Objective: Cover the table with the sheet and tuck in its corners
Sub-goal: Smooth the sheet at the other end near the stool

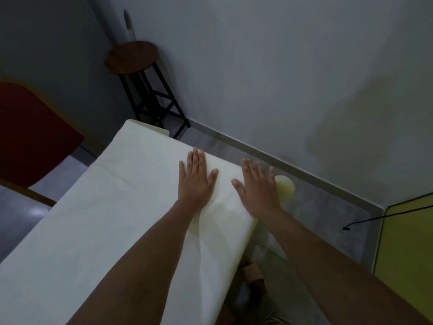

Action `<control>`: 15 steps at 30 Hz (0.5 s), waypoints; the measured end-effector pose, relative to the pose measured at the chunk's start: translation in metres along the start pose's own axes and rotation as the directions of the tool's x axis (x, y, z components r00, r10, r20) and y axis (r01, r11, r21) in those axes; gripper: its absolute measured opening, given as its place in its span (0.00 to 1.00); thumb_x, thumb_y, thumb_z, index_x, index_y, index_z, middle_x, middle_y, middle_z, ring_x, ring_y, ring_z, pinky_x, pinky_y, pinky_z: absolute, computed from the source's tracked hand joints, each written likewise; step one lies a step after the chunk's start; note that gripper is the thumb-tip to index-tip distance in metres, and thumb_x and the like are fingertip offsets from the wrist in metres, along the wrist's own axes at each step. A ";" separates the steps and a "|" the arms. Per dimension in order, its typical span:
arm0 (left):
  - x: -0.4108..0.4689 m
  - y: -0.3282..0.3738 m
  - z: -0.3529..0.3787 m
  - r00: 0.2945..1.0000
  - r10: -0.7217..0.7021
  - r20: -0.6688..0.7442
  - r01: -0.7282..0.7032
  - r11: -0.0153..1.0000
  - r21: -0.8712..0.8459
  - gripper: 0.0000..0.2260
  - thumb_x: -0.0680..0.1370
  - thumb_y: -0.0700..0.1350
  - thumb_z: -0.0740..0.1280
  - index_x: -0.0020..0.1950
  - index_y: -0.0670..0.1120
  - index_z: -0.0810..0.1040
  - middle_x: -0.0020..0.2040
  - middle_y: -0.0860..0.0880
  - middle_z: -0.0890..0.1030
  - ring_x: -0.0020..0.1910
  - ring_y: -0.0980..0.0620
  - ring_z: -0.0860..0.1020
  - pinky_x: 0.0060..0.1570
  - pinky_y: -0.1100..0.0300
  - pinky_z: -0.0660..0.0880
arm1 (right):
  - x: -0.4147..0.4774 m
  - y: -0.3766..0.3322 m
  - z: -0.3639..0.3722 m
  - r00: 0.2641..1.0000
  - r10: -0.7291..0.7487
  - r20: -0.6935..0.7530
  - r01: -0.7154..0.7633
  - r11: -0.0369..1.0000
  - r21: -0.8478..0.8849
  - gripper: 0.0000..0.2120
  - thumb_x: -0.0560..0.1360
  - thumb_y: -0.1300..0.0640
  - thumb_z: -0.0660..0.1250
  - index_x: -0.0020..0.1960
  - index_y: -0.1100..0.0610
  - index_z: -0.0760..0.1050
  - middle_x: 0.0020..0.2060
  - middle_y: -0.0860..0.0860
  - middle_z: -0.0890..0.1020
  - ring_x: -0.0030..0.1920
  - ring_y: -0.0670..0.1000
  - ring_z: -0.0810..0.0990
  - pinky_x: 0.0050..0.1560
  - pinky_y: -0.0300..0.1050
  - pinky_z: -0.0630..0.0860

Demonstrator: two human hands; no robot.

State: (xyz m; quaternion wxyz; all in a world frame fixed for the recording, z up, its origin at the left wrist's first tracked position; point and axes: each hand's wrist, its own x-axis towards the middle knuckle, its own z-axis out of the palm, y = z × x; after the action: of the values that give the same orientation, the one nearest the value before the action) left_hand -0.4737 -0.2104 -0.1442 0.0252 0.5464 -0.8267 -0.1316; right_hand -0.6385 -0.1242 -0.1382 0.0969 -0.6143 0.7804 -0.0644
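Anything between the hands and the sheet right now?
Nothing visible. The left hand lies flat, fingers spread, directly on the sheet. The right hand is open at the sheet's right edge, partly past it; whether it touches is unclear.

Sheet (105, 207) lies on bench; left hand (195, 178) flat on it, right hand (257, 186) beside; stool (132, 56) behind.

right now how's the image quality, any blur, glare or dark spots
Head view: dim overall, the left side around the red chair darkest; the right hand is motion-blurred at the fingers, the left hand sharper; the white sheet is the brightest area, with soft shadows beneath the forearms; wide-angle distortion tilts the wall and stool; no strong glare.
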 end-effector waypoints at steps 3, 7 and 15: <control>-0.005 0.007 -0.002 1.000 -0.023 0.009 0.023 0.999 -0.032 0.30 0.81 0.59 0.41 0.77 0.45 0.36 0.78 0.48 0.37 0.76 0.52 0.35 0.75 0.50 0.35 | 0.011 0.007 -0.009 0.992 -0.031 0.126 0.019 0.995 0.102 0.31 0.80 0.39 0.45 0.77 0.54 0.46 0.77 0.51 0.54 0.76 0.53 0.53 0.74 0.57 0.43; -0.024 0.026 0.000 0.999 -0.045 0.020 0.046 0.997 -0.057 0.29 0.82 0.58 0.41 0.78 0.46 0.38 0.78 0.48 0.38 0.77 0.52 0.36 0.75 0.50 0.36 | 0.016 0.013 -0.014 0.977 -0.084 0.197 0.042 0.977 0.208 0.32 0.80 0.38 0.45 0.77 0.54 0.47 0.77 0.52 0.55 0.76 0.53 0.55 0.75 0.55 0.47; -0.034 0.054 0.014 0.973 -0.231 -0.011 0.229 0.970 -0.081 0.28 0.82 0.57 0.41 0.78 0.46 0.38 0.78 0.48 0.38 0.77 0.53 0.37 0.75 0.49 0.37 | -0.012 0.025 -0.015 0.974 -0.212 0.074 0.206 0.975 0.086 0.32 0.78 0.44 0.38 0.76 0.59 0.52 0.76 0.56 0.57 0.76 0.56 0.56 0.74 0.58 0.46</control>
State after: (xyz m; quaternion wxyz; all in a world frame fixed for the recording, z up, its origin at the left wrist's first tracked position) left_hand -0.5107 -0.1566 -0.1408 0.0397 0.6385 -0.7516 -0.1608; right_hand -0.6631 -0.1073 -0.1286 0.1457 -0.6909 0.7036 -0.0791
